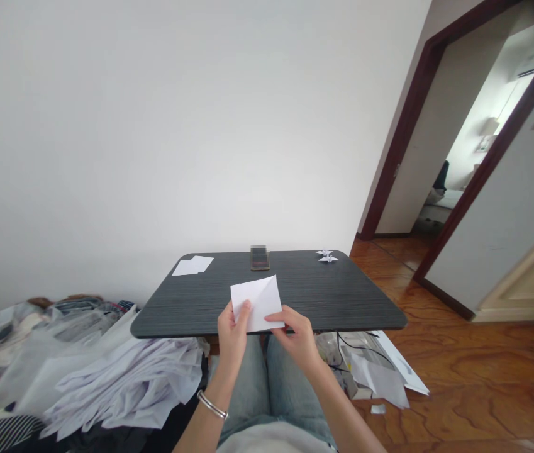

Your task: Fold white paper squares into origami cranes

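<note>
A square sheet of white paper [261, 302] with a diagonal crease is held up over the near edge of the dark table. My left hand [233, 327] pinches its lower left side, thumb on the front face. At the lower right corner my right hand [296, 330] grips the paper between thumb and fingers. The fingers behind the sheet are partly hidden.
On the dark table [172, 308] lie more white paper sheets [193, 265] at back left, a phone [260, 258] at back centre and small folded paper cranes [328, 258] at back right. White cloth [139, 377] is heaped left; a doorway stands right.
</note>
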Demonstrator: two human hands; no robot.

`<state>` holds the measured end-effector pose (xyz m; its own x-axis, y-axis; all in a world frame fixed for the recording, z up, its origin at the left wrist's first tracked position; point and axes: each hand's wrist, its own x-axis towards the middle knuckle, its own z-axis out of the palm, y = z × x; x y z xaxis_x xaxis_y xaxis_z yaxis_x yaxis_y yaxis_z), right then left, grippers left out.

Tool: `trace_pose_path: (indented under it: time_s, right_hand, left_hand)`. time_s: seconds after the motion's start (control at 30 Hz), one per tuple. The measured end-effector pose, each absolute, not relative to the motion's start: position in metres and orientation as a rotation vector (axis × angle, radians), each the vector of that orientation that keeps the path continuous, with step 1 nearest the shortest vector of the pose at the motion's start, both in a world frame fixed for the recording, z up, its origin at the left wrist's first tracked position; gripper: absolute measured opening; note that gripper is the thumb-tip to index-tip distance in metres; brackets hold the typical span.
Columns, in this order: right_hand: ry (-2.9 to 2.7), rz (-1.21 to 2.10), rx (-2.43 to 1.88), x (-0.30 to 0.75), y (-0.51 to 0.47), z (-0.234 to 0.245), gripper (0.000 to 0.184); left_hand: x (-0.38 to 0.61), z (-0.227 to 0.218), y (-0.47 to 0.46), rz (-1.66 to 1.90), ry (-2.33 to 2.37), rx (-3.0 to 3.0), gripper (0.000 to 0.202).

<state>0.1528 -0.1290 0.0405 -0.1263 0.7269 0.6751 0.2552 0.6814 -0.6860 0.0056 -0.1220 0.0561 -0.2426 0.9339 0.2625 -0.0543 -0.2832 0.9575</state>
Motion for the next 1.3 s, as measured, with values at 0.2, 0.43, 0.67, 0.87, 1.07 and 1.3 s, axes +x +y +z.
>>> trace_pose_path:
  time_s: [0.2,0.43,0.67,0.87,1.07,1.3]
  right_hand:
    - [-1.615,0.426,-0.773,0.157,-0.126,0.042,0.016]
    - [-1.639,0.497,-0.749,0.164,-0.121,0.042,0.006]
    - [-1.538,0.537,-0.753,0.172,-0.116,0.042,0.006]
    - [-1.465,0.598,-0.656,0.177,-0.115,0.041,0.014]
    - [-1.429,0.652,-0.594,0.175,-0.117,0.042,0.015]
    - [-1.298,0.878,-0.611,0.167,-0.124,0.048,0.023]
  left_hand:
    - [-0.001,0.063,-0.121,1.689,0.983,1.156,0.034]
    - [-0.02,0.075,-0.12,1.644,1.013,1.444,0.036]
    - [-0.042,0.081,-0.124,1.362,0.946,1.733,0.023]
    - [-0.051,0.087,-0.126,1.172,0.893,1.967,0.026]
    - [-0.046,0.082,-0.119,1.336,0.876,1.945,0.006]
    - [-0.036,0.075,-0.123,1.464,0.849,1.755,0.013]
